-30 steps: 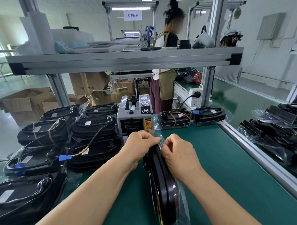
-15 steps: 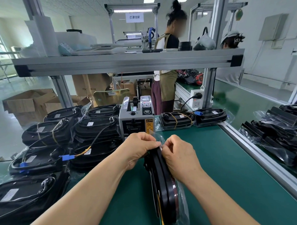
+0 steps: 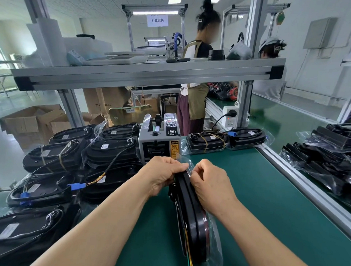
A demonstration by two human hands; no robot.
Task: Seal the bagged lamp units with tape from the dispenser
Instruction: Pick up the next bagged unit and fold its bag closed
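**Bag mouth pinched over a lamp unit stood on edge**

Head view. The left hand (image 3: 162,174) and right hand (image 3: 209,184) meet at the top edge of a bagged lamp unit (image 3: 193,221), which stands on its rim on the green bench (image 3: 262,199). Both sets of fingers (image 3: 178,166) are curled tight and pinch the bag mouth (image 3: 184,161) between them. Whether a strip of tape already lies under them cannot be made out. Standing the unit on edge seems meant to bring the open end up to the fingers, so the slack film can be gathered flat for taping.

Directly below the fingers the unit runs back toward the camera. It is a thin, curved, glossy black housing with a reddish edge on its right face and coloured wires at the near end, all wrapped in clear, crinkly film.

Just beyond the fingers sits the tape dispenser (image 3: 159,141), a grey boxy machine with a yellow caution label. Its front faces the hands, probably so a strip is a short reach away.

Left of the fingers, more bagged units (image 3: 109,153) lie flat in stacks, matte black with coiled cables.
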